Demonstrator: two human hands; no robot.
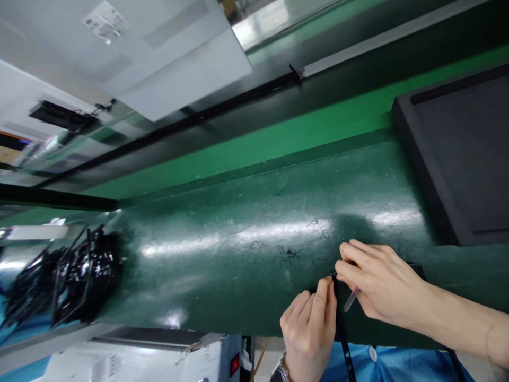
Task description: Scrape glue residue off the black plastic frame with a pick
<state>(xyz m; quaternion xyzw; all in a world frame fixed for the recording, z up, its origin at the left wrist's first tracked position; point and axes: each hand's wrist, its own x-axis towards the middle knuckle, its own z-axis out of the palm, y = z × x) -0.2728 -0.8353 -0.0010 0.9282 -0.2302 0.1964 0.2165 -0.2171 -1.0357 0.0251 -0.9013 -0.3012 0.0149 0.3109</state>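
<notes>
My left hand [310, 323] is closed in a pinch on the end of a thin black strip [333, 275] near the front edge of the green table. Fingertips of my right hand [377, 278] press together at the same spot, almost touching the left ones. Out of the right palm sticks a slim tool with a translucent, partly pinkish handle [351, 300]; its working end is hidden. A black perforated band [348, 362] runs down below the hands over blue cloth. Behind the right wrist shows a black corner piece [417, 270].
Loose black threads [288, 253] lie on the green table [222, 286] beyond my hands. At right stands a black foam tray [429, 175]. Shiny black bundled items [89, 276] sit at the far left. A white machine [159, 361] with a red switch is at the front left.
</notes>
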